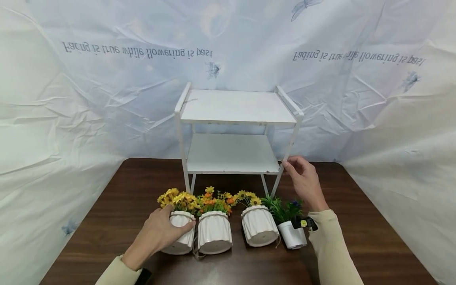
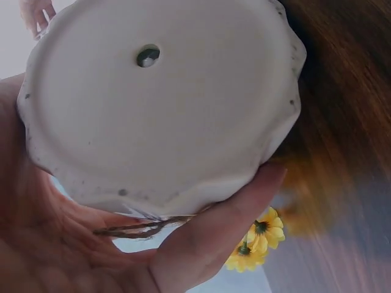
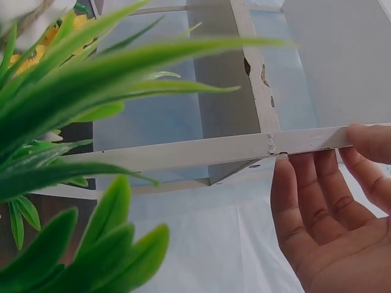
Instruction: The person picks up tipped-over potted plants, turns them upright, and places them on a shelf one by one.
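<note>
My left hand (image 1: 156,230) grips the leftmost white ribbed flower pot (image 1: 182,237), thumb on one side and fingers on the other. Yellow flowers (image 1: 179,200) stick out of its far end. Its scalloped base (image 2: 165,116) with a drain hole fills the left wrist view, and twine hangs by the palm. At the back stands a white two-tier shelf (image 1: 233,152). My right hand (image 1: 303,180) pinches its front right leg (image 3: 201,148) between thumb and fingers, level with the lower board.
Beside the held pot lie a white pot (image 1: 215,233) with orange and yellow flowers, another ribbed pot (image 1: 260,227) with yellow flowers, and a smaller white pot (image 1: 292,236) with green leaves, below the right wrist. All are on the dark wooden table (image 1: 360,237). Printed cloth (image 1: 142,99) hangs behind.
</note>
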`<action>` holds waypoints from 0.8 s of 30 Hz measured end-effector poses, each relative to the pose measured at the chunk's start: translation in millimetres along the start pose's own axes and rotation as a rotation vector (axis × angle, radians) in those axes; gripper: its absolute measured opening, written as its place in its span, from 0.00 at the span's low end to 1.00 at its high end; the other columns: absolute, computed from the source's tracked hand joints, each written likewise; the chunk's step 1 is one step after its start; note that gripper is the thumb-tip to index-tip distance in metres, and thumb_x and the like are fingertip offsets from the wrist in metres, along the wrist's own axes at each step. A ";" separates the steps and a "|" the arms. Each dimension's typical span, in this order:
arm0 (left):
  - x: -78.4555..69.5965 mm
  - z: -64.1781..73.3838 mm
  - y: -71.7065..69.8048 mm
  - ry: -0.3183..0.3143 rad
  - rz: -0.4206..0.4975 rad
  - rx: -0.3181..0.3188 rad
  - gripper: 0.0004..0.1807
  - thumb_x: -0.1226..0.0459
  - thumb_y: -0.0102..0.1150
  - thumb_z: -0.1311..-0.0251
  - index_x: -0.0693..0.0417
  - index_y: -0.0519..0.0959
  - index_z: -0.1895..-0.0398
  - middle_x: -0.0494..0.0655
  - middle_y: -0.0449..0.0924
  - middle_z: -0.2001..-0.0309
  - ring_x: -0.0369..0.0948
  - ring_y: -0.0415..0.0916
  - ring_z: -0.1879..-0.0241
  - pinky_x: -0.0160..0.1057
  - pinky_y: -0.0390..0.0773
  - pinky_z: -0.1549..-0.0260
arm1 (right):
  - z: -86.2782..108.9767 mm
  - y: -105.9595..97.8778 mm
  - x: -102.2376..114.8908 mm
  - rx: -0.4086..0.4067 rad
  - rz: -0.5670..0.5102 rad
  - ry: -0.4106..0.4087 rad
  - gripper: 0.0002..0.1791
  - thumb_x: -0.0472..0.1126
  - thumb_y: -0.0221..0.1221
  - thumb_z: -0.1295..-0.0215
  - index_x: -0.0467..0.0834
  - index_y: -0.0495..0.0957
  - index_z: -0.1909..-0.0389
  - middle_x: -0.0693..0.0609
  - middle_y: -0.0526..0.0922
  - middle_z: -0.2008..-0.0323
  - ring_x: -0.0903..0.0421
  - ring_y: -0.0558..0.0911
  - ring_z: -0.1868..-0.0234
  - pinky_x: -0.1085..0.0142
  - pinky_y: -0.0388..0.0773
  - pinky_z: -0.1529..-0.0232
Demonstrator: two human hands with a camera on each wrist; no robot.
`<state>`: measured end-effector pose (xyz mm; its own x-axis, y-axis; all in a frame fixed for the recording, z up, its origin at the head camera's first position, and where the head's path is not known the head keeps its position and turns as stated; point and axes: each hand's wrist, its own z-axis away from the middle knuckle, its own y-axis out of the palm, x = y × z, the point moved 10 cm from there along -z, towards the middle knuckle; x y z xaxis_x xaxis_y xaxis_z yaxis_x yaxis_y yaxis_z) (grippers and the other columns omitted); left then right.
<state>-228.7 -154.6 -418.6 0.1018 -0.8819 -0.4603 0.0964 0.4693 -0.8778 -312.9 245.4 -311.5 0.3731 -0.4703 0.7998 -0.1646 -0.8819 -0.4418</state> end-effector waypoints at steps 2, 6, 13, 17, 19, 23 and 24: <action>0.1 1.1 -1.3 0.000 0.004 -0.007 0.61 0.26 0.61 0.50 0.68 0.69 0.30 0.74 0.72 0.35 0.71 0.71 0.38 0.68 0.76 0.47 | 0.3 0.0 0.6 0.000 -0.002 -0.004 0.18 0.49 0.55 0.23 0.39 0.79 0.48 0.41 0.84 0.52 0.59 0.85 0.58 0.72 0.82 0.55; -0.7 3.0 -4.6 0.005 0.014 -0.024 0.58 0.27 0.63 0.51 0.66 0.71 0.31 0.73 0.72 0.35 0.72 0.68 0.36 0.70 0.74 0.46 | 0.8 -0.5 0.7 -0.004 0.007 -0.001 0.18 0.49 0.55 0.23 0.39 0.79 0.48 0.41 0.85 0.52 0.65 0.84 0.61 0.72 0.81 0.55; 0.2 10.3 -13.3 0.004 0.032 -0.065 0.57 0.29 0.65 0.51 0.63 0.70 0.30 0.72 0.69 0.32 0.73 0.63 0.32 0.72 0.71 0.44 | 2.6 1.8 -1.4 0.008 0.003 0.017 0.18 0.50 0.56 0.23 0.38 0.79 0.48 0.41 0.85 0.53 0.66 0.83 0.62 0.72 0.81 0.55; -1.3 13.7 -21.0 -0.005 0.040 -0.079 0.59 0.28 0.64 0.51 0.64 0.69 0.28 0.73 0.66 0.29 0.74 0.60 0.30 0.73 0.70 0.42 | 2.1 1.3 -1.1 0.007 -0.013 0.011 0.18 0.49 0.56 0.23 0.38 0.79 0.48 0.40 0.85 0.53 0.65 0.83 0.62 0.72 0.81 0.56; -2.5 15.0 -25.6 -0.009 0.042 -0.085 0.59 0.27 0.62 0.51 0.64 0.68 0.28 0.74 0.64 0.29 0.74 0.60 0.31 0.72 0.70 0.43 | 1.5 1.0 -1.0 0.006 -0.019 0.006 0.19 0.49 0.55 0.23 0.36 0.79 0.47 0.40 0.84 0.53 0.66 0.83 0.62 0.72 0.81 0.56; -5.7 17.1 -35.1 -0.009 0.054 -0.109 0.60 0.25 0.61 0.52 0.65 0.71 0.31 0.75 0.64 0.29 0.73 0.62 0.32 0.70 0.72 0.44 | 0.4 1.3 -1.1 0.006 -0.031 0.001 0.20 0.47 0.56 0.23 0.33 0.78 0.46 0.38 0.83 0.52 0.65 0.84 0.61 0.72 0.82 0.56; -6.7 17.8 -37.5 -0.007 0.058 -0.115 0.59 0.25 0.61 0.52 0.65 0.71 0.32 0.75 0.64 0.30 0.73 0.63 0.33 0.70 0.73 0.44 | 0.3 1.4 -1.2 0.006 -0.034 0.002 0.20 0.46 0.56 0.23 0.32 0.78 0.46 0.38 0.83 0.52 0.65 0.84 0.61 0.72 0.82 0.56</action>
<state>-215.4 -165.5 -380.2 0.1113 -0.8527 -0.5105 -0.0240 0.5112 -0.8591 -313.3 244.7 -313.1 0.3770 -0.4397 0.8152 -0.1463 -0.8973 -0.4164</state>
